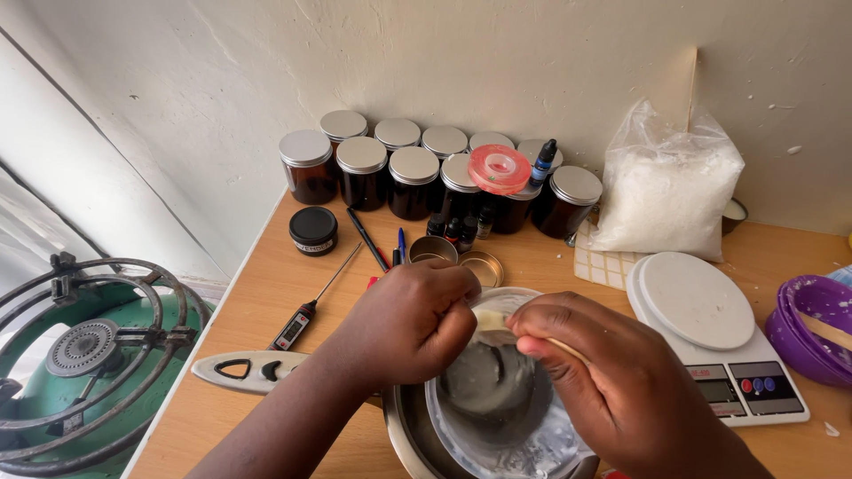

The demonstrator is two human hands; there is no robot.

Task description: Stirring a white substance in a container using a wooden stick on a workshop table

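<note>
Clear plastic cup (497, 390): nearest to me, at the table's near edge, sitting inside a metal pot (404, 430); its inside is smeared with grey-white residue.
My left hand (413, 324): fingers curled shut into a loose fist, gripping the cup's rim on its left side.
My right hand (612, 390): fingers pinched tight on a wooden stick (497, 321), whose pale end lies over the cup's far rim.
Table (266, 302): light wood, set against a pale wall.
Left of the hands: a grey-handled tool (248, 370) lies flat; a probe thermometer (311, 302) points away from me just beyond it.
Right of the hands: a white digital scale (710, 328); a purple bowl (812, 328) sits at the table's right edge, near the scale.
Just beyond the hands: two small open tins (457, 257); pens (377, 239) beside them.
Further back, left: a small black-lidded jar (313, 230).
Against the wall: a group of amber jars with silver lids (390, 168); a red tape roll (499, 168) rests on top of one. A clear bag of white flakes (666, 191) stands right of them.
Off the table, left: a green gas burner (89, 355).
</note>
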